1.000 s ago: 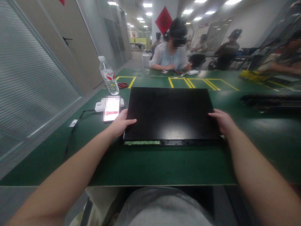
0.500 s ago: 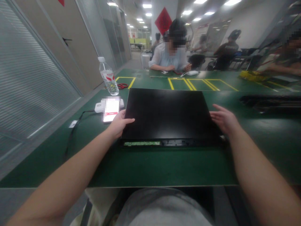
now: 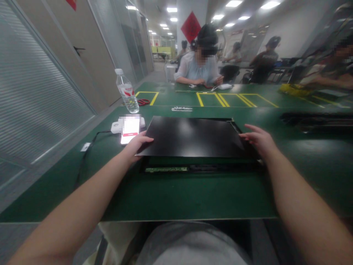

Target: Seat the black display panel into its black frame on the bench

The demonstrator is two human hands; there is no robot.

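A thin black screen panel (image 3: 190, 138) lies over a black frame (image 3: 226, 168) with a green circuit strip (image 3: 165, 169) along its near edge. The panel is raised and offset from the frame, most plainly on the left. My left hand (image 3: 136, 145) is closed on the panel's left edge, thumb on top and fingers underneath. By the right edge is my right hand (image 3: 261, 141), its fingers stretched out and the tips at the panel's border. Its index finger points away from the panel, and nothing is visibly gripped there.
Left of the panel are a lit phone (image 3: 130, 129) on a white device, a water bottle (image 3: 127, 92) and red scissors (image 3: 143, 102). Dark parts (image 3: 311, 121) lie at the right. Across the green table (image 3: 193, 198) sits a person (image 3: 198, 70).
The panel has come up off the frame and shifted slightly left, with a different tilt. Gaps at the frame's far and right sides now show. Both hands have moved slightly left.
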